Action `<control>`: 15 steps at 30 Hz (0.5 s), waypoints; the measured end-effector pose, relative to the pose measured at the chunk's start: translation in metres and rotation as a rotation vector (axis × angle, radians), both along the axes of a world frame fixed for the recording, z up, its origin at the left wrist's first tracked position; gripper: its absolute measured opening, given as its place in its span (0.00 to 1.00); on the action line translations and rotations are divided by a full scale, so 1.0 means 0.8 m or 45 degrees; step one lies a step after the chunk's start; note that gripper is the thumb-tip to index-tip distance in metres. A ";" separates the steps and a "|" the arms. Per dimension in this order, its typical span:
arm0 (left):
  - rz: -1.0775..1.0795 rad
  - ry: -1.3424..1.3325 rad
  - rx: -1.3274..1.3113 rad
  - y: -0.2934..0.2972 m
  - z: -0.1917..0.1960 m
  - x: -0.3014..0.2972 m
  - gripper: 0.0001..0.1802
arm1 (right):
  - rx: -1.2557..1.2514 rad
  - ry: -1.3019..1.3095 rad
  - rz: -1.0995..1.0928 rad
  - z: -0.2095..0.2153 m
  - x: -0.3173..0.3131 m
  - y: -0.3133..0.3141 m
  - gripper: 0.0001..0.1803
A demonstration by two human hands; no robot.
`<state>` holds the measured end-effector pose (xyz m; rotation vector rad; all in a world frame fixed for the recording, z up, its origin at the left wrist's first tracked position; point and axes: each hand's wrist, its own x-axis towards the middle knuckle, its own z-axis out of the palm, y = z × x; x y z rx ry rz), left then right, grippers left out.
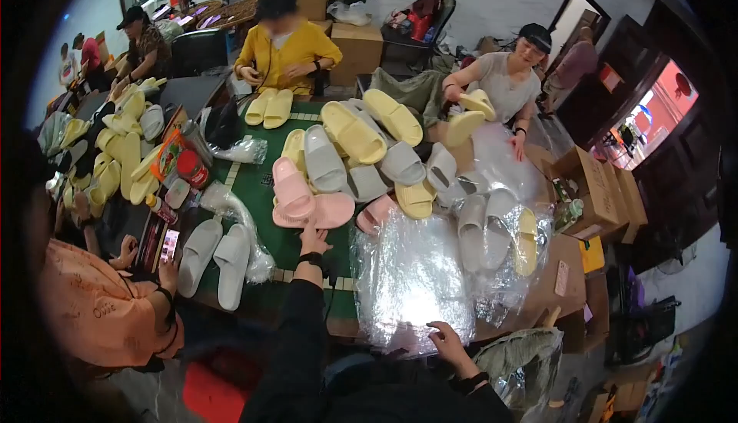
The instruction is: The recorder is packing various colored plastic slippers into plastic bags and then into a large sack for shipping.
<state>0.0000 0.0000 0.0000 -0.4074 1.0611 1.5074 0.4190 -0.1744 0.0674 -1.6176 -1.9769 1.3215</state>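
1. Pink slippers (307,201) lie on the green table (257,184), right in front of my left hand (314,240).
2. My left hand reaches out in a black sleeve with a dark band on the wrist. Its fingers are spread a little and the tips touch the near edge of the pink pair. I am not gripping anything with it.
3. My right hand (448,342) rests low down on a stack of clear plastic bags (411,281). The fingers are bent and press on the shiny top bag. I cannot tell if they pinch it.
4. Behind the pink pair sits a big heap of yellow and grey slippers (361,154), all mixed up.
5. Two grey slippers (215,258) lie side by side to the left of my left arm, near the table edge.
6. More grey ones and one yellow one lie in clear wrap (500,231) on the right, past the bag stack.
7. A person in a yellow top (288,50) sits at the far side of the table.
8. Another person in a pale top (507,81) sits far right and holds a yellow slipper (478,104).
9. A person in an orange top (96,308) sits close on my left.
10. Brown cardboard boxes (596,184) stand on the right.
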 end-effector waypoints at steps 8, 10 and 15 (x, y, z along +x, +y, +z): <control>0.246 0.197 0.074 -0.019 0.026 0.001 0.28 | -0.086 0.283 -0.107 -0.013 -0.011 0.021 0.14; 0.191 0.289 0.173 -0.029 0.037 0.001 0.26 | -0.110 0.319 -0.059 -0.022 -0.015 0.019 0.14; 0.172 1.086 0.130 -0.053 0.037 -0.002 0.19 | -0.066 0.305 0.168 -0.031 -0.029 0.025 0.14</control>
